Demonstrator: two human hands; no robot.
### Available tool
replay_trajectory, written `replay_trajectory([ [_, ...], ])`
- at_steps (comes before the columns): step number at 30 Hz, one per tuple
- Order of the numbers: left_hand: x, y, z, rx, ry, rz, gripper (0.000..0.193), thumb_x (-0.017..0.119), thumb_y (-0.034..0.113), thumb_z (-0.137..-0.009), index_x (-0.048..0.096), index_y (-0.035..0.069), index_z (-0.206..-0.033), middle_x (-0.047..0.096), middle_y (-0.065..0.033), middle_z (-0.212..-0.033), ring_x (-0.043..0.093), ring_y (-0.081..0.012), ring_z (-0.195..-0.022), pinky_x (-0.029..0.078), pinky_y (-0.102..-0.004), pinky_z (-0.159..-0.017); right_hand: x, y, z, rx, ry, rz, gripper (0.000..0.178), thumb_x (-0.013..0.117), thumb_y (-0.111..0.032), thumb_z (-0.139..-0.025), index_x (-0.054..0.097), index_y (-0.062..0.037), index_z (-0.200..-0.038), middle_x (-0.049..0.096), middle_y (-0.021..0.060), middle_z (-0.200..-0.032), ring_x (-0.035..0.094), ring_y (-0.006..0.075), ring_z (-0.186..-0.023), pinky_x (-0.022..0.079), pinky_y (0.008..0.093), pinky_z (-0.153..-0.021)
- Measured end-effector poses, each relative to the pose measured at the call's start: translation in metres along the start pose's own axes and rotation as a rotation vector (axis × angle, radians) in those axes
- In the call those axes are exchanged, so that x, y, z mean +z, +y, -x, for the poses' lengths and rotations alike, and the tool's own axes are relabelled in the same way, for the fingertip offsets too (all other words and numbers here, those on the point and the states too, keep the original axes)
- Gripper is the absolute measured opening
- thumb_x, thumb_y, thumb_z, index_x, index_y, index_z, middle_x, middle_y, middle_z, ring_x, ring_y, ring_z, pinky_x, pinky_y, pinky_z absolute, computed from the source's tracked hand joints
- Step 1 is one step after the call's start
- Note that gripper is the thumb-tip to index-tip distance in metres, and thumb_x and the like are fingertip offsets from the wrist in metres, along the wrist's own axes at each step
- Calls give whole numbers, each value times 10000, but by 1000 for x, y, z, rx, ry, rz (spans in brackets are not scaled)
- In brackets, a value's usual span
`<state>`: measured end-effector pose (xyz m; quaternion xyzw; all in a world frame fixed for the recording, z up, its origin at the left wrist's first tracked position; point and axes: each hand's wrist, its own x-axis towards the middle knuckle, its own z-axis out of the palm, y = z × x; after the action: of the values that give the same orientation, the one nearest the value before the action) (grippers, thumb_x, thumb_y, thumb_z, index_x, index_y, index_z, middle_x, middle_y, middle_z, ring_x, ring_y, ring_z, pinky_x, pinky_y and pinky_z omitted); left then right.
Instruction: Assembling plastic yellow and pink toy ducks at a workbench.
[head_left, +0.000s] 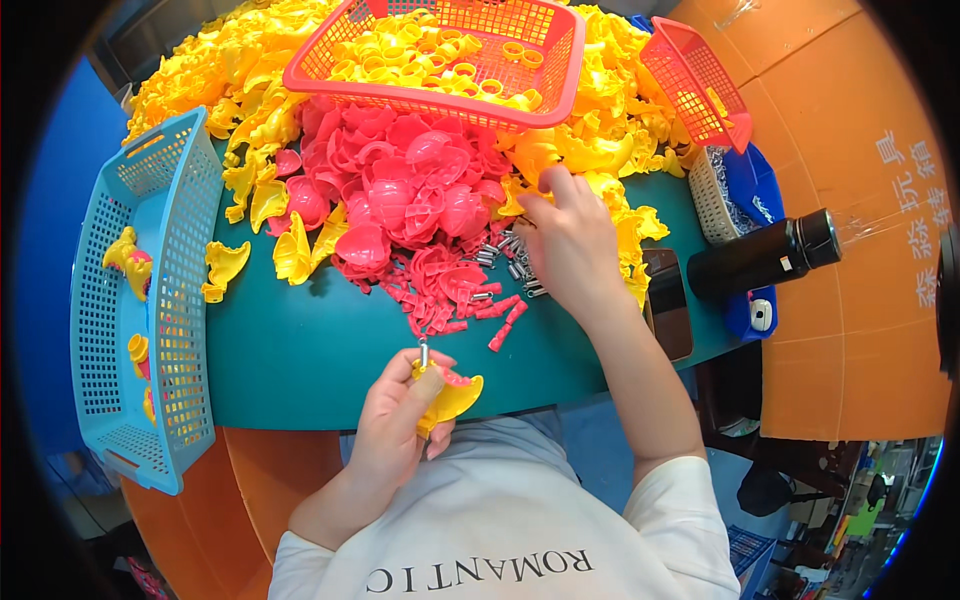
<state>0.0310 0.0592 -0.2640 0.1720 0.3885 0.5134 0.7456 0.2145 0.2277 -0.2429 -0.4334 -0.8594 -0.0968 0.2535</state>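
Observation:
Low, near the table's front edge, my left hand (pixel 405 408) grips a yellow plastic shell (pixel 452 400). A pink part sits inside the shell, and a small metal spring (pixel 424 354) stands up from it by my thumb. My right hand (pixel 570 240) reaches forward to the yellow pile, fingers bent and closed on a yellow plastic shell (pixel 535 152); its fingertips are partly hidden. Just left of that wrist lie several loose metal springs (pixel 518 262). Small pink plastic pieces (pixel 440 290) lie beside them, in front of a heap of round pink shells (pixel 410 185).
A red basket (pixel 430 97) of yellow rings stands atop the heap; another red basket (pixel 700 85) leans at right. A light blue basket (pixel 185 300) holding several yellow-pink pieces is at left. A black bottle (pixel 765 255), a phone (pixel 668 300) and a blue bin (pixel 750 185) are at right.

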Motion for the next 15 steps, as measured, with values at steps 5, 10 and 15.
replay_trajectory([
  [5,-6,3,0,1,-39,24,272,468,284,-1001,470,94,-1196,587,-84,-944,506,-125,-593,415,-277,-475,-12,3,8,225,13,-577,161,697,-56,-808,644,7,-946,629,95,-848,621,228,-732,504,316,-646],
  [10,-12,13,1,-24,-61,240,456,395,255,-1021,331,24,-1410,553,-156,-1195,629,-274,-933,521,-420,-854,-53,-17,71,950,-272,-1579,151,644,-23,-851,610,2,-997,655,99,-818,616,141,-610,479,255,-514],
  [15,-23,16,-2,-29,-141,273,489,368,243,-1022,292,20,-1451,485,-193,-1337,595,-392,-1092,477,-476,-963,-59,-34,109,1132,-232,-1203,208,703,-27,-810,612,26,-989,650,99,-851,586,89,-595,430,198,-478],
])
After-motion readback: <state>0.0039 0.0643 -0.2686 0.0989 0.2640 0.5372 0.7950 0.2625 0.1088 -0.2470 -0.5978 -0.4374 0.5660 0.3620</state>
